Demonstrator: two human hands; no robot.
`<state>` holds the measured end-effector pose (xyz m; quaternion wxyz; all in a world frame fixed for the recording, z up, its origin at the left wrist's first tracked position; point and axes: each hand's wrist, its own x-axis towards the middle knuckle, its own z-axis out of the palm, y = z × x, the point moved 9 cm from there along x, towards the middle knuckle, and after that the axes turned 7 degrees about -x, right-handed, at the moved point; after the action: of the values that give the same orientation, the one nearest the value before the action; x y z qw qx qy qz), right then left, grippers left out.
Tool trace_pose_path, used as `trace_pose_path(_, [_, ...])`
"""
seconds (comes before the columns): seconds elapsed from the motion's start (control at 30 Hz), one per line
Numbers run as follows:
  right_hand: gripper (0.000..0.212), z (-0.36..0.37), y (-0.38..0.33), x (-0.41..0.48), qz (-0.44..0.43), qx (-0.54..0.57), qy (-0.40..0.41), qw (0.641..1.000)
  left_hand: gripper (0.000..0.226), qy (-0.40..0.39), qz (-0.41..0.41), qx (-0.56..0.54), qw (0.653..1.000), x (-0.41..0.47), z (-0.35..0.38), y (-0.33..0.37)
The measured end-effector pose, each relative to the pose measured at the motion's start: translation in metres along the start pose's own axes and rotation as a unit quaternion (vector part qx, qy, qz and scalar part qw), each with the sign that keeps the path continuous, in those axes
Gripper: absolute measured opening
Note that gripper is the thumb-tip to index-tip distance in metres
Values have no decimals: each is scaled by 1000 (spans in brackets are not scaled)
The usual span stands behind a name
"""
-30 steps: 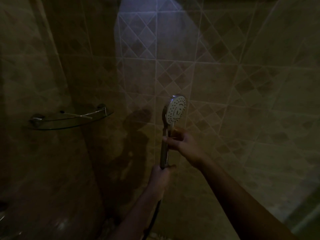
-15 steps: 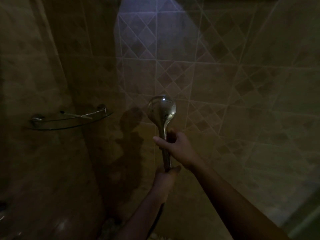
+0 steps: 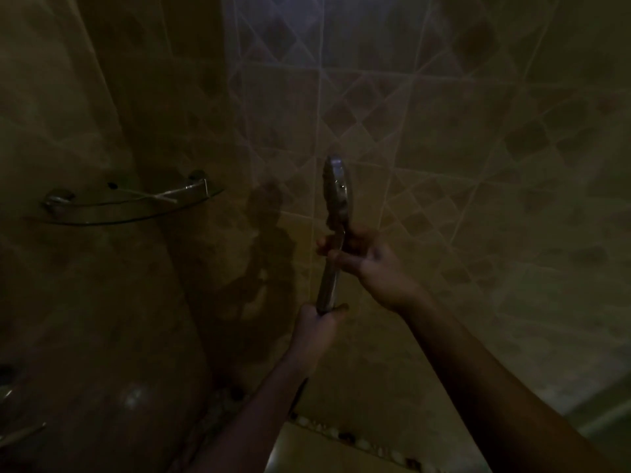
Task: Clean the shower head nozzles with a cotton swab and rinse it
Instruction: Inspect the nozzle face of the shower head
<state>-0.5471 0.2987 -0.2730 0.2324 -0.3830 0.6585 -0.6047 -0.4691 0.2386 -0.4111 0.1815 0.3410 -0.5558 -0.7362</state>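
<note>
I grip the shower head [image 3: 337, 196] handle low in my left hand [image 3: 316, 324], right hand [image 3: 362, 257] clasping its neck; best turn the nozzles toward me.

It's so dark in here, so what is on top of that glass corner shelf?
The glass shelf carries only its metal rail and wall mounts, as far as shows. Its back corner lies in deep shadow, so something small there could be hidden.

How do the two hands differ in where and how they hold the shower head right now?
The left hand grips the bottom end of the handle, fist closed around it. The right hand holds higher, at the neck just under the shower head, fingers wrapped from the right side. Both are clamped on the same upright, edge-on shower head.
</note>
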Motion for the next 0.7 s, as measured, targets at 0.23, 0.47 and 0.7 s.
trace_pose_path(0.23, [34,-4,25,24,-16,77,23,997,9,-21,-31,68,997,45,-22,-36])
trace_pose_path(0.47, [29,13,117,50,38,80,16,996,34,12,-26,157,987,110,-39,-110])
trace_pose_path(0.7, [24,26,256,49,93,7,13,996,56,-34,-15,318,947,160,-65,-222])
